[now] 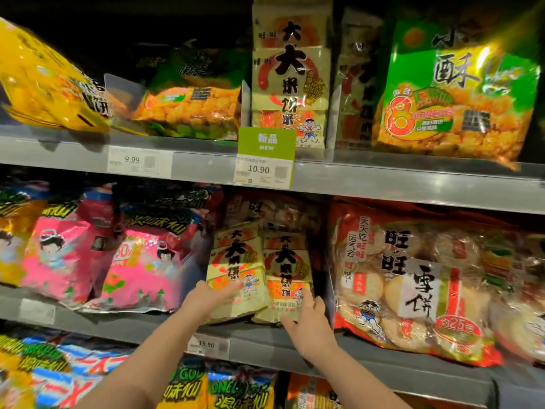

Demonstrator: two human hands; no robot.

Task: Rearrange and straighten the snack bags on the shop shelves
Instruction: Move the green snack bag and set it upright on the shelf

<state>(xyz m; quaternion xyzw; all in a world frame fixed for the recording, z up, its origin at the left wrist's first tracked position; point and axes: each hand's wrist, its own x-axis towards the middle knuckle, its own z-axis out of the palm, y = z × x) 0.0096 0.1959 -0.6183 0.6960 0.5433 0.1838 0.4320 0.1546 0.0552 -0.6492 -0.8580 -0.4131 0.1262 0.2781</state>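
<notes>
Two tan rice-cracker bags stand side by side on the middle shelf [265,338]. My left hand [206,299] presses flat against the lower front of the left bag [236,261]. At the bottom right corner of the right bag [287,264], my right hand [309,323] rests with fingers spread, thumb on the lower edge. Neither hand is closed around a bag. Both bags lean back slightly against more bags behind them.
Pink snack bags [141,270] crowd the left. A large red-rimmed rice-cracker bag [413,284] lies to the right behind a clear divider [330,293]. The upper shelf [383,178] holds yellow, green and tan bags, with price tags [262,169] on its edge.
</notes>
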